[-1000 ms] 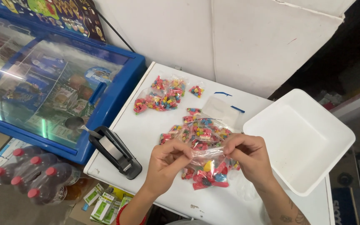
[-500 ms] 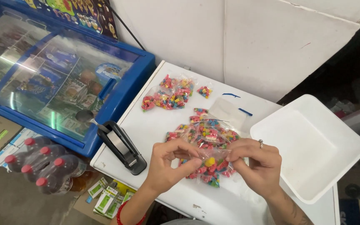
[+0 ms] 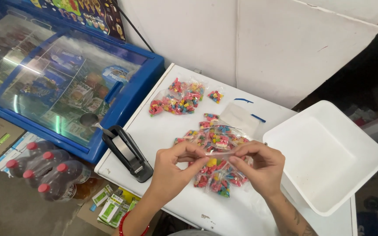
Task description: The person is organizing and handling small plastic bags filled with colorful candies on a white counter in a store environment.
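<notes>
My left hand and my right hand pinch the top edge of one small clear plastic bag of multicoloured candies, one hand at each end. The bag hangs over a pile of similar filled bags on the white table. A second heap of filled candy bags lies further back on the left, with one small bag beside it. Empty clear zip bags with blue strips lie behind the pile.
A white rectangular tray sits at the table's right end. A black heat sealer lies on the left edge. A blue glass-top chest freezer stands to the left; red-capped dark bottles and small boxes are on the floor.
Both hands stay pinched on the candy bag's top edge; the fingers have shifted slightly along it. The camera view has moved a little.
</notes>
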